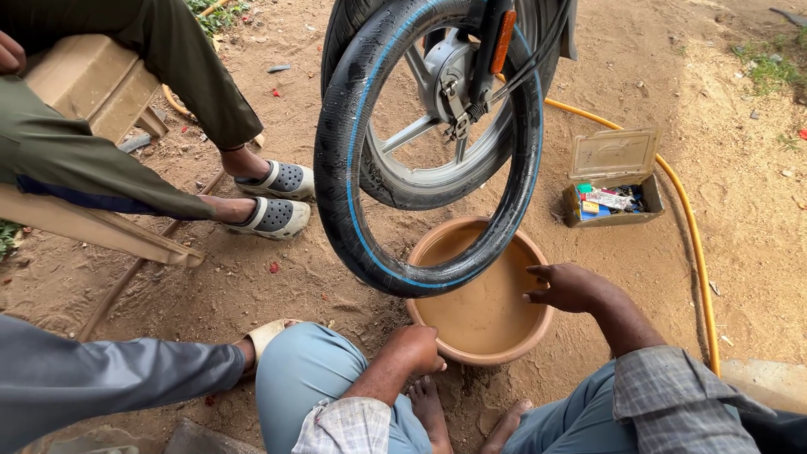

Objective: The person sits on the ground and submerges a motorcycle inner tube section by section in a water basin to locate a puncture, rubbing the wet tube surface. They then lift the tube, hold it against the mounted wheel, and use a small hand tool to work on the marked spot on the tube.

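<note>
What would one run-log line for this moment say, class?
left hand: resting at basin rim | right hand: over muddy water | inner tube: lower loop above basin, unheld

A black inner tube (353, 168) with a blue stripe hangs off a motorcycle wheel (437, 109), its lowest part dipping into a round basin (538, 332) of muddy water. The right hand (567, 286) rests on the basin's rim; the left hand (416, 349) sits fisted beside it. An open small box (612, 181) lies on the dirt near a yellow hose (693, 244).
</note>
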